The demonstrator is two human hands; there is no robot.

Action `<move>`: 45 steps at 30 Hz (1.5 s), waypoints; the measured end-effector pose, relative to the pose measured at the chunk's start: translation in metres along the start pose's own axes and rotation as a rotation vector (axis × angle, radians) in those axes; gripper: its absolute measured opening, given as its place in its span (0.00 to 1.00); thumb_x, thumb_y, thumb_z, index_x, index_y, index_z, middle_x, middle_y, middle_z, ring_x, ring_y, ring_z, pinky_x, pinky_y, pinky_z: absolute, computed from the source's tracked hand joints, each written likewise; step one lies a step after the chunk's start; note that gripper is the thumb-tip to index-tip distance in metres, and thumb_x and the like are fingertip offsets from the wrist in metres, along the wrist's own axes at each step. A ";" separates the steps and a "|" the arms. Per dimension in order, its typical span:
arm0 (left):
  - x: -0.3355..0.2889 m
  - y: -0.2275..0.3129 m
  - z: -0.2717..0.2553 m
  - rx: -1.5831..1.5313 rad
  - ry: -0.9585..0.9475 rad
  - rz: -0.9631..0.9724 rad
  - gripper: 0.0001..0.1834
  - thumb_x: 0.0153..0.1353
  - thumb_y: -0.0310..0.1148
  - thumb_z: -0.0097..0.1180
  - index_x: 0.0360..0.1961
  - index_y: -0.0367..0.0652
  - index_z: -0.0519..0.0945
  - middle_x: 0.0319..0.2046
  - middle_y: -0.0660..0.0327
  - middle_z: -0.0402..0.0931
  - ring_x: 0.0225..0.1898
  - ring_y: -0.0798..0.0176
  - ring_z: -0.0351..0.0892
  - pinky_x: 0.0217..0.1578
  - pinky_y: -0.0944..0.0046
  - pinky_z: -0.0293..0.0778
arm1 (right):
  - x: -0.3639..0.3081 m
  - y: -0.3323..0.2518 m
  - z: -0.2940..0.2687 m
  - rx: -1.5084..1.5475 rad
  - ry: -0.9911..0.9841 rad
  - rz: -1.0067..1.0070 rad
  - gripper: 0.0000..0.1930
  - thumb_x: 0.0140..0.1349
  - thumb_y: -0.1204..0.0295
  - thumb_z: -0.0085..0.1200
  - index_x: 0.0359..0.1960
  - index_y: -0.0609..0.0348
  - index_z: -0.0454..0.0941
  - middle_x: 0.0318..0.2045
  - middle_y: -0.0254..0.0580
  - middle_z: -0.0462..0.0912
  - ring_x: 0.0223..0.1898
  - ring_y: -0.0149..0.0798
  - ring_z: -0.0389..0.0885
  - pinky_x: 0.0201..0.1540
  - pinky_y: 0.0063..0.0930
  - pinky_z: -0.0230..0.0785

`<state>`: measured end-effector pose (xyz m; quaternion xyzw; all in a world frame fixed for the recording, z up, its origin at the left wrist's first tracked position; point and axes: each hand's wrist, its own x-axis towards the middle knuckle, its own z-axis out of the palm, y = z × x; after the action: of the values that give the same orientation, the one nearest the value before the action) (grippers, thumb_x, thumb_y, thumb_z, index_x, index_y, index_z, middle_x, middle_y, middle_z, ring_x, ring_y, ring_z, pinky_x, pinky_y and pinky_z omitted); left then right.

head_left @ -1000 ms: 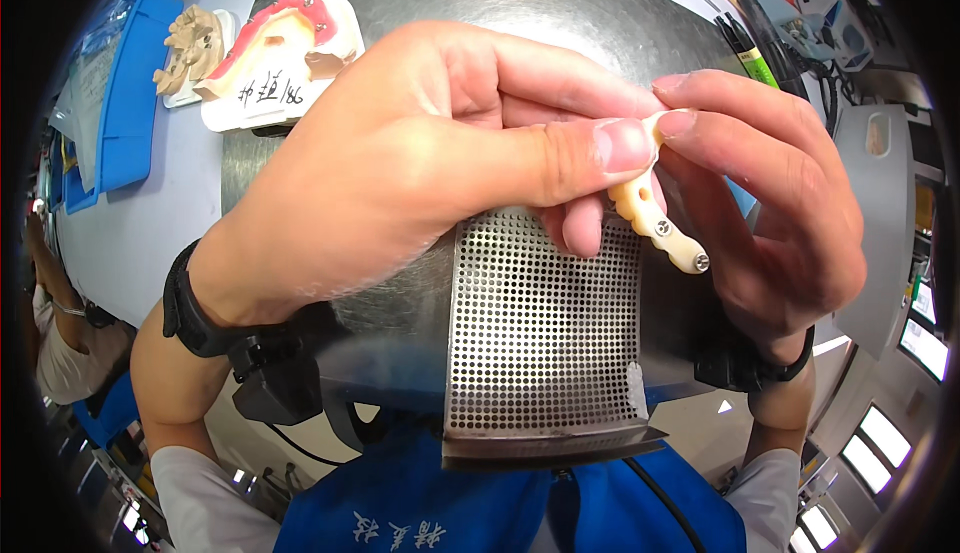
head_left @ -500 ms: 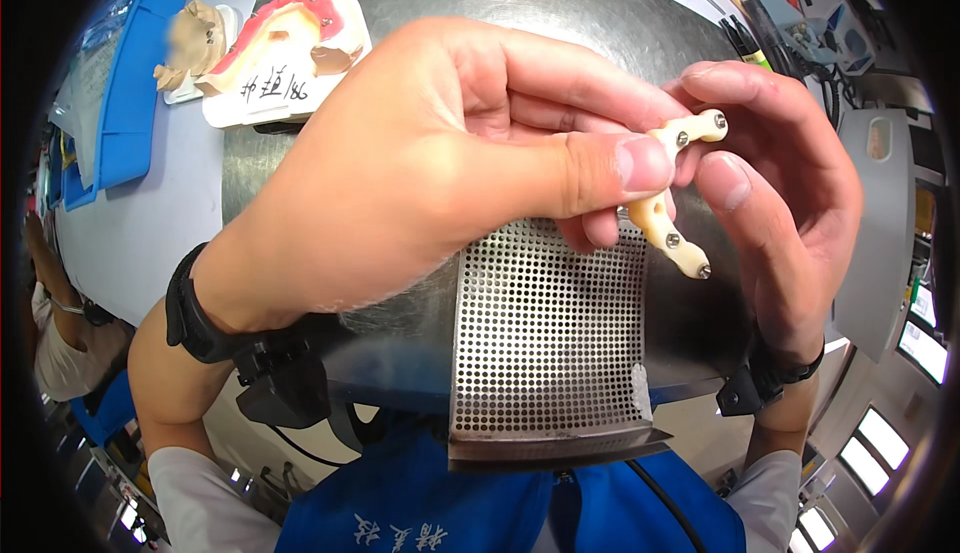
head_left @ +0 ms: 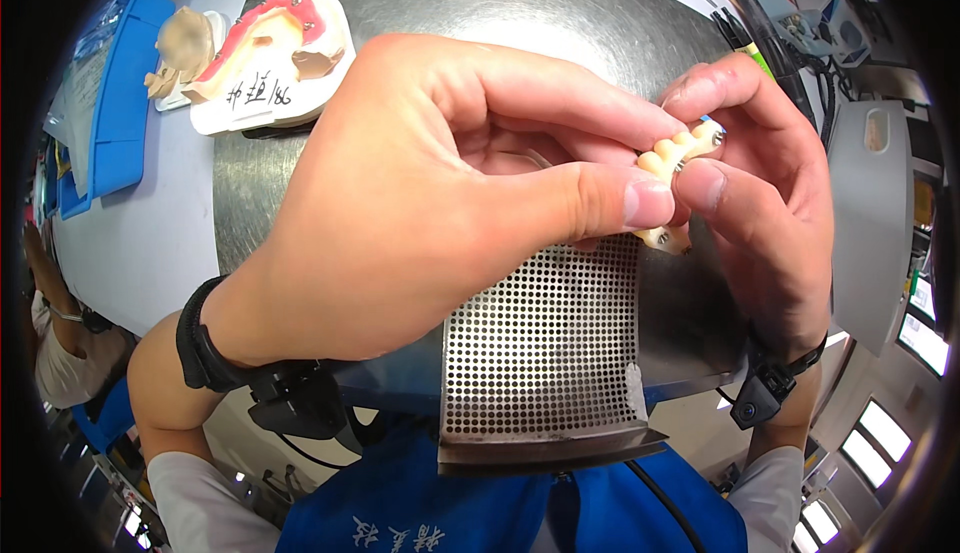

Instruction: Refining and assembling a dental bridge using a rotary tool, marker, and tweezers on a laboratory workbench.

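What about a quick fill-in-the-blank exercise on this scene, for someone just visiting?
1. The left hand holds the dental piece between its fingers and its ____.
2. The metal sheet, below the dental piece in the picture, is pierced with many small round ____.
3. The bin at the picture's left is coloured ____.
4. The left wrist strap is coloured ____.

Missing words: thumb; holes; blue; black.
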<state>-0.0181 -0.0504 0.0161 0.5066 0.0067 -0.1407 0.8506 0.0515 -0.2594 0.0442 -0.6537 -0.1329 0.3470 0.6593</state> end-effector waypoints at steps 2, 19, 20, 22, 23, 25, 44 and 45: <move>-0.001 0.000 0.001 0.000 0.004 -0.001 0.18 0.63 0.19 0.67 0.54 0.26 0.82 0.46 0.47 0.86 0.48 0.59 0.88 0.53 0.62 0.83 | 0.000 0.002 0.001 -0.006 0.009 -0.027 0.19 0.59 0.69 0.62 0.50 0.61 0.73 0.44 0.40 0.76 0.45 0.31 0.79 0.46 0.23 0.71; 0.006 0.013 -0.009 0.078 -0.149 -0.097 0.21 0.70 0.30 0.50 0.58 0.24 0.79 0.43 0.46 0.84 0.44 0.58 0.84 0.48 0.62 0.80 | -0.006 0.017 -0.001 -0.191 0.106 -0.425 0.16 0.66 0.77 0.58 0.54 0.69 0.79 0.43 0.45 0.81 0.36 0.30 0.80 0.40 0.22 0.74; 0.007 0.016 -0.007 0.066 -0.138 -0.131 0.22 0.70 0.32 0.49 0.57 0.25 0.79 0.41 0.44 0.84 0.43 0.56 0.85 0.46 0.62 0.80 | -0.003 0.015 -0.007 -0.263 0.034 -0.493 0.14 0.69 0.78 0.55 0.53 0.69 0.81 0.44 0.47 0.82 0.38 0.30 0.79 0.41 0.23 0.74; 0.008 0.017 -0.010 0.072 -0.157 -0.132 0.22 0.70 0.32 0.49 0.56 0.24 0.79 0.41 0.44 0.85 0.42 0.56 0.85 0.45 0.62 0.80 | -0.001 0.020 -0.006 -0.257 0.026 -0.532 0.13 0.69 0.78 0.55 0.53 0.69 0.81 0.45 0.48 0.83 0.38 0.29 0.78 0.41 0.23 0.73; 0.008 0.017 -0.011 0.074 -0.179 -0.130 0.22 0.70 0.32 0.49 0.56 0.24 0.79 0.40 0.43 0.85 0.42 0.56 0.85 0.45 0.61 0.80 | -0.001 0.022 -0.004 -0.256 0.018 -0.571 0.12 0.70 0.79 0.55 0.52 0.68 0.81 0.46 0.49 0.83 0.38 0.29 0.78 0.41 0.23 0.73; 0.005 0.018 -0.010 0.069 -0.153 -0.142 0.22 0.70 0.32 0.50 0.56 0.24 0.79 0.40 0.42 0.85 0.40 0.55 0.86 0.44 0.61 0.81 | 0.001 0.020 -0.004 -0.275 0.001 -0.550 0.12 0.70 0.79 0.55 0.52 0.68 0.81 0.46 0.50 0.83 0.38 0.29 0.78 0.41 0.23 0.73; 0.002 0.017 -0.012 0.048 -0.108 -0.126 0.20 0.66 0.29 0.53 0.54 0.24 0.80 0.41 0.42 0.85 0.42 0.51 0.87 0.50 0.54 0.82 | -0.003 0.004 -0.004 -0.742 -0.003 -0.578 0.19 0.64 0.87 0.58 0.57 0.65 0.80 0.50 0.59 0.84 0.48 0.44 0.83 0.53 0.35 0.76; 0.002 0.020 -0.012 0.051 -0.097 -0.132 0.20 0.66 0.29 0.53 0.54 0.24 0.80 0.41 0.42 0.85 0.42 0.51 0.87 0.50 0.54 0.82 | 0.000 0.007 -0.009 -0.731 -0.009 -0.578 0.19 0.64 0.87 0.58 0.57 0.65 0.80 0.50 0.59 0.84 0.48 0.44 0.83 0.53 0.35 0.76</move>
<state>-0.0100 -0.0320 0.0270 0.5193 -0.0047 -0.2207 0.8256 0.0549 -0.2666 0.0361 -0.7776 -0.4263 0.0823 0.4547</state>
